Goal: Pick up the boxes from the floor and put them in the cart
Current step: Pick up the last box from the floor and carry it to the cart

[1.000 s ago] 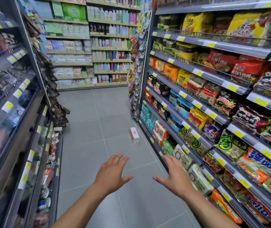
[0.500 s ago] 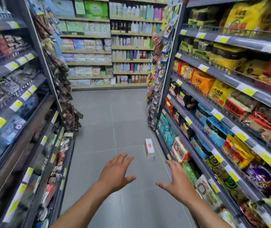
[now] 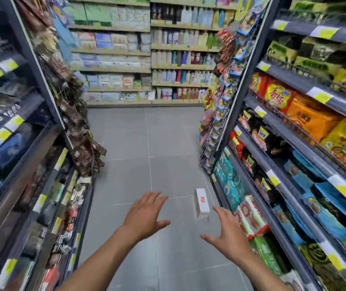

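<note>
Both hands: your left hand (image 3: 145, 215) and right hand (image 3: 228, 234) reach forward side by side, palms down, fingers spread wide and straight, holding nothing.
Gap to the box: your right fingertips are near the white box (image 3: 202, 203) but apart from it; your left hand is further off, on its left.
Box position: it lies on the grey floor (image 3: 168, 143), its long side pointing down the aisle, just beside the foot of the right shelving (image 3: 293, 185).
Just changed: the box now shows between your two hands, just beyond them. Half a second ago it lay clearly ahead of your fingertips, and a second ago well ahead.
Hands against earlier: they keep the same spread, empty pose. The aisle has slid past you and the far shelves (image 3: 147, 59) look nearer.
Meaning for the task: you have closed on the box, so the approach looks almost finished. No grasp has begun.
Next move: it probably calls for reaching lower and closing your right hand round the box's narrow sides.
Cart: not in view, so you cannot tell from here where the box must go.
Left side: the left shelving (image 3: 31, 164) stands well apart from the box.
</note>
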Action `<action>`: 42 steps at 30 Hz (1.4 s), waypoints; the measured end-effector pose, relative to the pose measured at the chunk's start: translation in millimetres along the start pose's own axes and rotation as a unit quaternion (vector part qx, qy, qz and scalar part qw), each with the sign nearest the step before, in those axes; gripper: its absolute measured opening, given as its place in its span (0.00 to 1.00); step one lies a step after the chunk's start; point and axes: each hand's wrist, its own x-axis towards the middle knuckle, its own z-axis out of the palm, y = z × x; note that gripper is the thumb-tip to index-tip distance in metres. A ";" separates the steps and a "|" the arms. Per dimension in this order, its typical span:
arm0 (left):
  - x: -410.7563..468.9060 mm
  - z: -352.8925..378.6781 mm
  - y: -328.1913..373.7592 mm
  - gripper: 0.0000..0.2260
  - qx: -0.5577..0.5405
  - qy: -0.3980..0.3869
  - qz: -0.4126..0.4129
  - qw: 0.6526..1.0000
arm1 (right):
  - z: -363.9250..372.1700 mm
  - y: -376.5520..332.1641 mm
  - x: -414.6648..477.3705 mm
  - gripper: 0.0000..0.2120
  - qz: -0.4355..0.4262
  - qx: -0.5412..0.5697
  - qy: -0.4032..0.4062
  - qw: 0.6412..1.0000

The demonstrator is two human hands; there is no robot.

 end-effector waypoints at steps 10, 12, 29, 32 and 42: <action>200.1 -17.8 -42.1 0.54 0.062 -0.118 0.128 0.983 | 7.2 6.5 134.0 0.61 0.129 0.013 -0.005 0.992; 233.1 -16.4 -42.0 0.55 0.079 -0.129 0.156 0.976 | 7.6 12.6 156.3 0.61 0.142 0.016 -0.009 0.990; 569.2 109.5 -41.8 0.48 0.128 -0.311 0.178 0.925 | 80.6 171.5 402.4 0.59 0.367 0.134 -0.044 0.920; 633.0 153.9 -34.7 0.46 0.166 -0.311 0.222 0.909 | 118.8 208.8 444.6 0.59 0.413 0.144 -0.057 0.897; 774.1 341.7 -12.5 0.48 0.312 -0.311 0.402 0.803 | 266.7 310.4 534.4 0.61 0.522 0.133 -0.102 0.836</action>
